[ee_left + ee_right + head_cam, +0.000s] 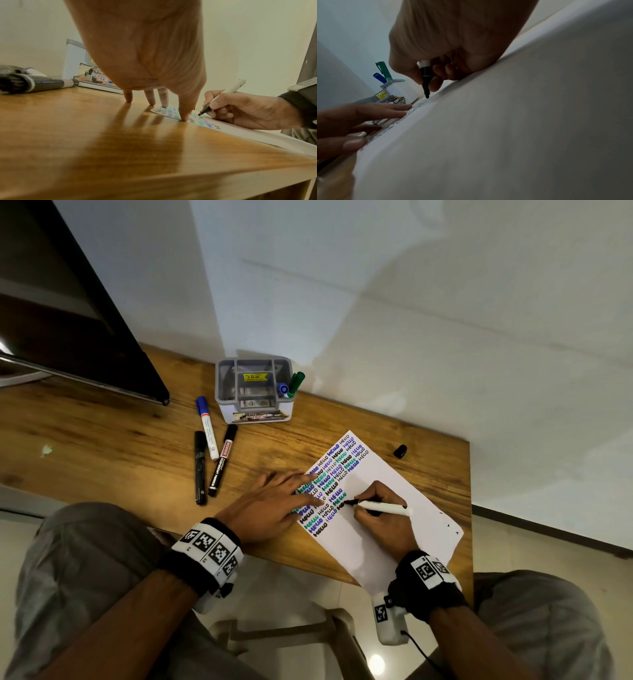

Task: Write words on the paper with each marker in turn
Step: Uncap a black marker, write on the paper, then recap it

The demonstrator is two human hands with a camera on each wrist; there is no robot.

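A white sheet of paper (383,529) lies slanted on the wooden desk, its left part filled with rows of "HELLO" in black, blue and green. My right hand (380,508) grips a white-barrelled black marker (387,507), its tip on the paper (505,121) beside the last word. The same marker (223,97) (425,79) shows in both wrist views. My left hand (277,505) lies flat with straight fingers (184,113) pressing the paper's left edge. Three capped markers (209,446) lie on the desk to the left.
A grey desk organiser (253,390) stands at the back by the wall, holding a blue marker and a green marker (295,383). A black cap (399,450) lies near the desk's right edge. A dark monitor (85,330) stands at the left.
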